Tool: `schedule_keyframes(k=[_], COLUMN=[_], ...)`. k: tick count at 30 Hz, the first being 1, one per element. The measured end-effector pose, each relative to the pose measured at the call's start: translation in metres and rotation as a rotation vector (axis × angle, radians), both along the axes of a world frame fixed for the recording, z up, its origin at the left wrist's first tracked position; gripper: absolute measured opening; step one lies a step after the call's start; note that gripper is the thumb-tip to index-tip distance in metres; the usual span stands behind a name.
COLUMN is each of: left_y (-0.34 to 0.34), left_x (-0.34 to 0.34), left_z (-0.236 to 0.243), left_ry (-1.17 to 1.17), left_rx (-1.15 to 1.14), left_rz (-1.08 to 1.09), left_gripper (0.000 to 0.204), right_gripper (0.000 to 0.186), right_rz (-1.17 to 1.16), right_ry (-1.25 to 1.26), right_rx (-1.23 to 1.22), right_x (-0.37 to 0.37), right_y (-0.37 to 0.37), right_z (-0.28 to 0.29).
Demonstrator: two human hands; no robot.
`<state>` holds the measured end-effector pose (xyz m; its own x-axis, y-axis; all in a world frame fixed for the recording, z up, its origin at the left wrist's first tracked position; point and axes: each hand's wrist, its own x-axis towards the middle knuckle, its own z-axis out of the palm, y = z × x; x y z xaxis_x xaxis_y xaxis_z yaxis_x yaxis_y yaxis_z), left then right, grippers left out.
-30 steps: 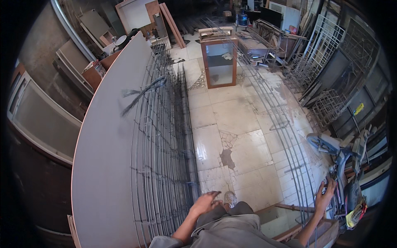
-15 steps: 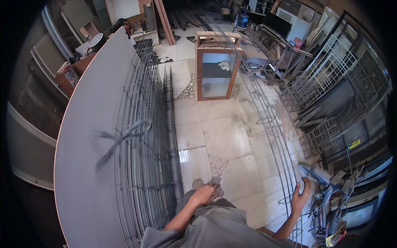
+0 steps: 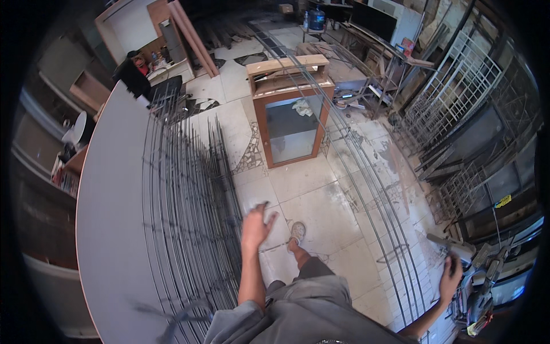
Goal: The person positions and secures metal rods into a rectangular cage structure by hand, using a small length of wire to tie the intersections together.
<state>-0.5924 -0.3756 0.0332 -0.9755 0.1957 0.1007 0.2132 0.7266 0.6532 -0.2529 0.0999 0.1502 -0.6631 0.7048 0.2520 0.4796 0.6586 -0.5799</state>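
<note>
My left hand (image 3: 255, 228) hangs in the air over the tiled floor, thumb and fingers apart, nothing plainly held. Beside it on the left stand long steel rebar cages (image 3: 186, 189), in rows of thin dark bars. A looped bundle of grey wire (image 3: 177, 320), blurred, lies over the bars near my left elbow. Out to the right is my right hand (image 3: 451, 280), fingers loosely curved and apart from the thumb; a dark patch shows between them. It is nearest to a parked motorbike (image 3: 484, 275). Several long steel rods (image 3: 375, 212) run between my hands.
Ahead stands a wooden cabinet (image 3: 292, 129) with a glass door. A large grey panel (image 3: 114, 229) lines the left. White metal grilles (image 3: 458, 80) lean on the right; a blue water jug (image 3: 316, 20) stands at the back. My shod foot (image 3: 297, 230) is on the tiles (image 3: 309, 195).
The view has moved forward, with the cabinet nearer and the wire bundle now farther back. My left hand has lifted forward from near my lap. My right hand has swung outward, its fingers more curved.
</note>
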Motion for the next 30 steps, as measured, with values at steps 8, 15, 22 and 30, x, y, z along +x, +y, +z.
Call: schedule_keyframes(k=[8, 15, 22, 30], left_y=[-0.072, -0.079, -0.066, -0.100], left_x=[-0.236, -0.408, -0.592, -0.566], left_z=[0.048, 0.030, -0.067, -0.207], left_ry=[0.050, -0.075, -0.137, -0.772], left_rx=[-0.028, -0.091, 0.070, -0.068], left_rz=[0.157, 0.146, 0.211, -0.040], left_gripper=[0.045, 0.048, 0.051, 0.034], right_gripper=[0.030, 0.025, 0.031, 0.059], right_rz=[0.283, 0.541, 0.377, 0.078], right_ry=[-0.122, -0.140, 0.108, 0.014], right_rx=[0.142, 0.176, -0.687, -1.078], right_x=[-0.320, -0.589, -0.852, -1.119], right_y=[0.049, 0.074, 0.133, 0.149], right_z=[0.095, 0.100, -0.044, -0.251])
